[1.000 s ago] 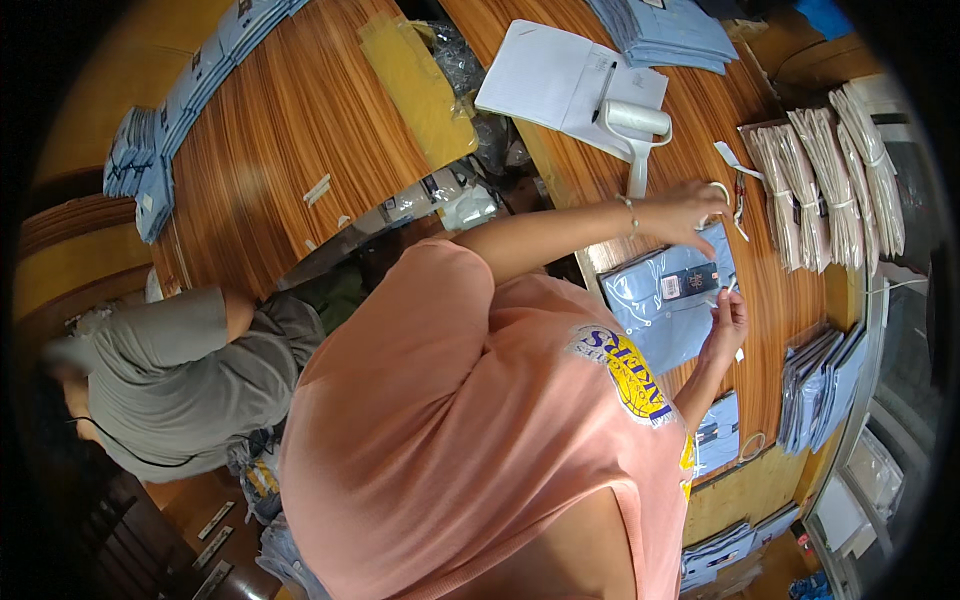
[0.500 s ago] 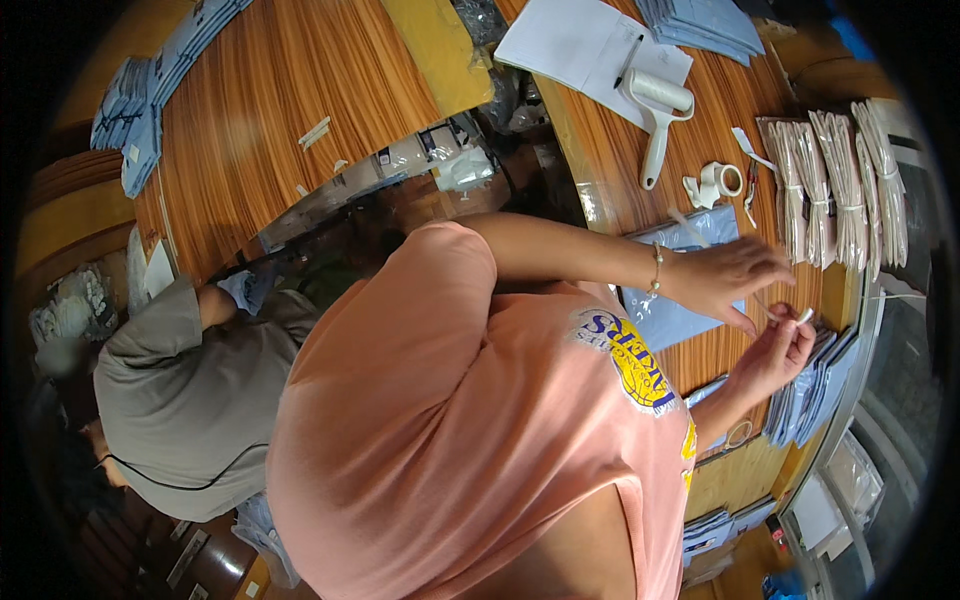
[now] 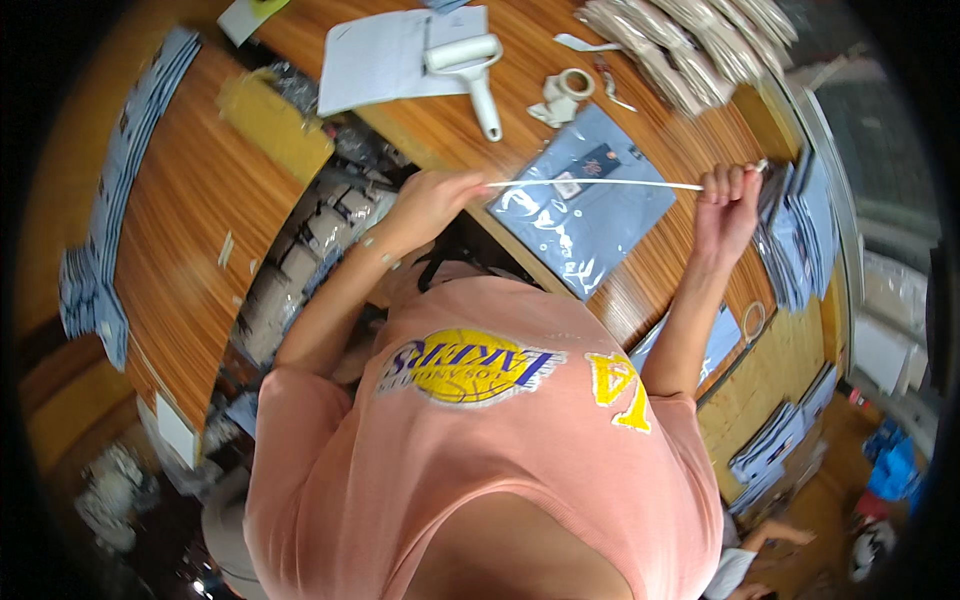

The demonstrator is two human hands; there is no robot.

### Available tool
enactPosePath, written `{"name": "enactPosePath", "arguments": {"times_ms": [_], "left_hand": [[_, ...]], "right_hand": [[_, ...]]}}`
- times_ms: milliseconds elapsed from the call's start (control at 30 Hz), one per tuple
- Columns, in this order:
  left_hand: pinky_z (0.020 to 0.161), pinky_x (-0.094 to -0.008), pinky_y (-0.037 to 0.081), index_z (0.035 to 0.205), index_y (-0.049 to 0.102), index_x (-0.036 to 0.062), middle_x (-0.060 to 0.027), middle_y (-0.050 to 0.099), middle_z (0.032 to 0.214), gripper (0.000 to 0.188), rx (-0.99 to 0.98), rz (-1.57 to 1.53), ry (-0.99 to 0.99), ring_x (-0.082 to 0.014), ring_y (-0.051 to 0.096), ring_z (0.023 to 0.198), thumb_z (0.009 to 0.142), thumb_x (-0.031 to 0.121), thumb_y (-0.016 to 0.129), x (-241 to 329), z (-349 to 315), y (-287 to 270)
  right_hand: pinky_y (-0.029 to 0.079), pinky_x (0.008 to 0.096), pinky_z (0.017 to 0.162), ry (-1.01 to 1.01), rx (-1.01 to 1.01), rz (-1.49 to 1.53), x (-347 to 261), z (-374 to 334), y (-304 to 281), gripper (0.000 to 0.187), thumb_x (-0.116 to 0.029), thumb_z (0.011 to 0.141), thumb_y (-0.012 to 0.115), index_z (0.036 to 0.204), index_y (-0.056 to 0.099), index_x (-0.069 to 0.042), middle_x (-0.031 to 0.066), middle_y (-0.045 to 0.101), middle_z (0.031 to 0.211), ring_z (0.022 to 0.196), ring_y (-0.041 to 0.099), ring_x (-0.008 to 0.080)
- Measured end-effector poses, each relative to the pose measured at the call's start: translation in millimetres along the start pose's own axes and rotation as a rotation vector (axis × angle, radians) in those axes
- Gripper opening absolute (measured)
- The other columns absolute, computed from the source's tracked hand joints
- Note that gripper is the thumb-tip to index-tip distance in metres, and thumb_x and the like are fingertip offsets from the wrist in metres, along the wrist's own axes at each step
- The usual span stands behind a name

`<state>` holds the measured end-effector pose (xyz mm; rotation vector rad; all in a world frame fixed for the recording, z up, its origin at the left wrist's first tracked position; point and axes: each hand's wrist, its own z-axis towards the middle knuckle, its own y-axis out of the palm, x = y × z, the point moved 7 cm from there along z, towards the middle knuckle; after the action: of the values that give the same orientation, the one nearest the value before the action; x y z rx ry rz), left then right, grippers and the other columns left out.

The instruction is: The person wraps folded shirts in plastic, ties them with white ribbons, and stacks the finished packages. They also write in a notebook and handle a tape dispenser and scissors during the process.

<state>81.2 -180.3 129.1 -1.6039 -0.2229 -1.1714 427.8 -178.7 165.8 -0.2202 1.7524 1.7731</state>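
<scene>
A thin white cord (image 3: 630,182) is stretched nearly level between my hands. My left hand (image 3: 440,203) is closed on one end, at the near edge of the table. Its other end runs into the closed fingers of my right hand (image 3: 728,208), and a short white tip pokes out beyond them. Beneath the cord, a folded blue garment in a clear plastic bag (image 3: 610,235) lies flat on the wooden table, with a dark tag showing through. Neither hand appears to touch the bag.
Beyond the bag lie a tape roll (image 3: 575,84), small snips (image 3: 612,82), a lint roller (image 3: 481,98) and papers (image 3: 375,62). Pinkish bagged bundles (image 3: 680,55) sit at the far right. Folded blue garments (image 3: 800,235) are stacked right. Another person's arm (image 3: 785,532) shows at lower right.
My hands were close together at the right; now they are wide apart, the left drawn leftward, with the cord pulled straight between them. The head view has turned, showing the bagged garment more fully.
</scene>
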Motion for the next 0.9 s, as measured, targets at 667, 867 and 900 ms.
{"name": "enactPosePath", "arguments": {"times_ms": [667, 867, 900], "left_hand": [[0.055, -0.0374, 0.047, 0.087, 0.057, 0.0046, -0.0149, 0.063, 0.075, 0.007, -0.155, 0.446, 0.541, -0.0319, 0.062, 0.067, 0.087, 0.011, 0.055, 20.2, 133.3, -31.8], [0.059, -0.0358, 0.051, 0.089, 0.056, 0.0060, -0.0087, 0.067, 0.080, 0.007, -0.224, 0.386, 0.651, -0.0293, 0.064, 0.073, 0.084, 0.011, 0.056, -2.6, 175.1, -12.0], [0.059, -0.0355, 0.051, 0.089, 0.056, 0.0059, -0.0087, 0.067, 0.081, 0.007, -0.242, 0.391, 0.664, -0.0291, 0.064, 0.074, 0.084, 0.010, 0.057, -4.8, 180.7, -8.8]], "right_hand": [[0.025, 0.0227, 0.043, -0.583, 0.345, -0.409, -125.4, -116.1, -71.4, 0.014, -0.018, 0.096, 0.047, 0.087, 0.051, -0.007, -0.0024, 0.032, 0.056, 0.049, 0.026, 0.0078], [0.024, 0.0228, 0.043, -0.585, 0.478, -0.500, -118.2, -125.5, -79.9, 0.014, -0.017, 0.095, 0.049, 0.085, 0.050, -0.007, -0.0024, 0.031, 0.056, 0.049, 0.026, 0.0075], [0.024, 0.0227, 0.043, -0.591, 0.495, -0.513, -120.2, -127.2, -79.3, 0.014, -0.017, 0.095, 0.049, 0.085, 0.050, -0.007, -0.0023, 0.031, 0.056, 0.049, 0.026, 0.0075]]}}
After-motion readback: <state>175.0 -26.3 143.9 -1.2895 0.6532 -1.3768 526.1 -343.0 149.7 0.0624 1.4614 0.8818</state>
